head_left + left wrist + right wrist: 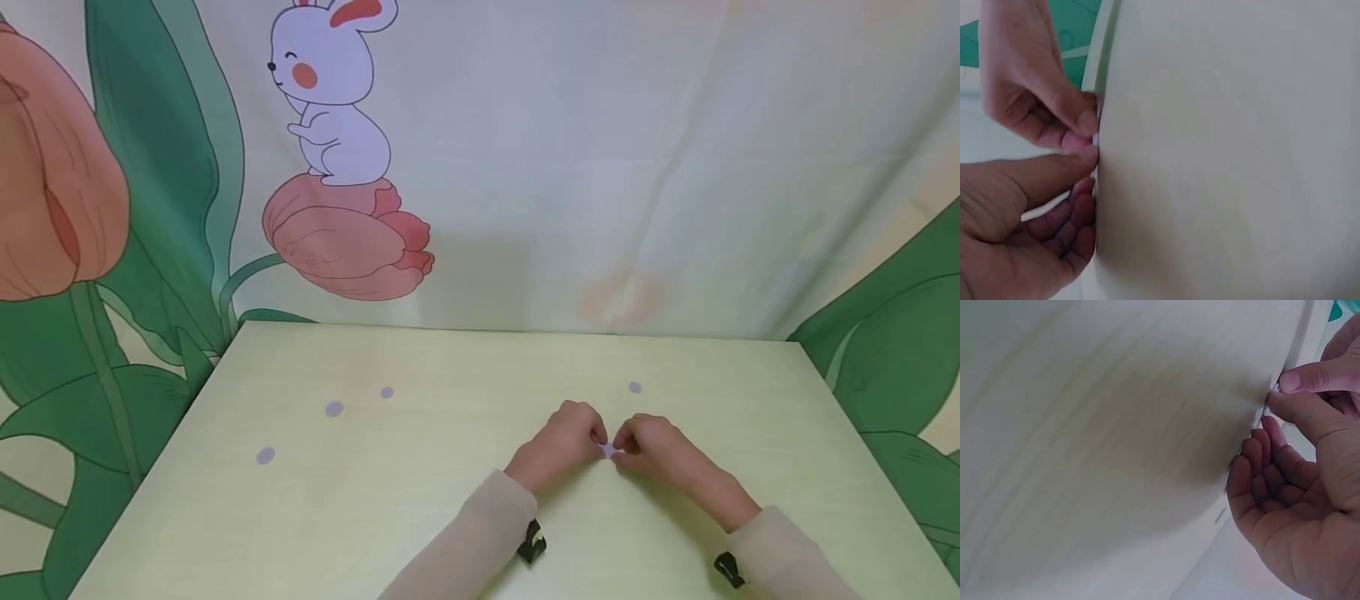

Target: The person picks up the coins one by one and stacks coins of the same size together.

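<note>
My two hands meet fingertip to fingertip over the middle of a pale yellow-green table [450,517]. Between them is a small pale lilac sticker [609,450]. My left hand [597,440] has its thumb [1054,172] against the sticker's edge [1095,141], and its other fingers are curled underneath. My right hand [621,445] pinches the sticker from the other side, thumb [1294,407] on top and the remaining fingers [1260,462] loosely curled. Most of the sticker is hidden by the fingertips. Both wrists carry small black cameras.
Three lilac dots [334,408] lie on the table's left half. One more dot [635,387] lies just beyond my hands. A printed cloth backdrop [330,125] with a rabbit and tulips hangs behind the table's far edge.
</note>
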A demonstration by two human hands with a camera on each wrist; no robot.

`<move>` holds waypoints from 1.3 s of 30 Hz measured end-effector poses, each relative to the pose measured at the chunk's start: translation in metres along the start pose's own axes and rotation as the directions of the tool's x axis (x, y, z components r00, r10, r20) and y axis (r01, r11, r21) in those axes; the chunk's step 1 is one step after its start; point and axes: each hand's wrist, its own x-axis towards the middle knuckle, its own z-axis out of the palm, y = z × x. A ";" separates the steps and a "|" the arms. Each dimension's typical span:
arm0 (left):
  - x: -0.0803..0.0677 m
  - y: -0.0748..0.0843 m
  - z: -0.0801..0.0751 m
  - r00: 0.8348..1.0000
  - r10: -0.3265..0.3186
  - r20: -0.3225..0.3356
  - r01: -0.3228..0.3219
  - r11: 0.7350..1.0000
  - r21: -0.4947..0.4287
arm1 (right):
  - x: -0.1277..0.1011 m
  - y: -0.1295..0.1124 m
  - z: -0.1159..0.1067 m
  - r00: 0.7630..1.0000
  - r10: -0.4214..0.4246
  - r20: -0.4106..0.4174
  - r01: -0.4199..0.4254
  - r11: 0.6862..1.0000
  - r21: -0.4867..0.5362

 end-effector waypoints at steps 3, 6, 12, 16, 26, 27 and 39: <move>-0.003 -0.006 -0.010 1.000 0.008 0.025 -0.008 1.000 0.023 | 0.006 -0.006 0.003 1.000 0.027 0.004 -0.027 1.000 0.012; -0.006 -0.009 -0.017 0.999 0.007 0.034 -0.007 1.000 0.024 | 0.011 -0.009 0.004 0.999 0.032 0.005 -0.032 0.999 -0.001; -0.010 -0.012 -0.016 1.000 0.013 0.019 -0.013 1.000 0.016 | 0.015 -0.009 0.005 0.999 -0.011 0.031 0.012 1.000 -0.028; -0.013 -0.010 -0.014 1.000 -0.016 -0.016 0.016 1.000 0.013 | 0.014 -0.007 0.005 0.999 -0.012 0.042 0.012 1.000 0.000; -0.018 -0.011 -0.017 0.998 -0.061 -0.028 0.062 0.998 0.002 | 0.018 -0.004 0.009 0.998 -0.068 0.009 0.068 0.998 0.007; -0.018 -0.012 -0.018 0.998 -0.063 -0.027 0.063 0.998 0.003 | 0.020 -0.005 0.010 0.998 -0.067 0.009 0.067 0.998 0.008; -0.017 -0.024 -0.027 0.994 -0.107 -0.038 0.107 0.994 0.011 | 0.036 -0.016 0.016 0.999 -0.033 0.006 0.033 0.999 0.010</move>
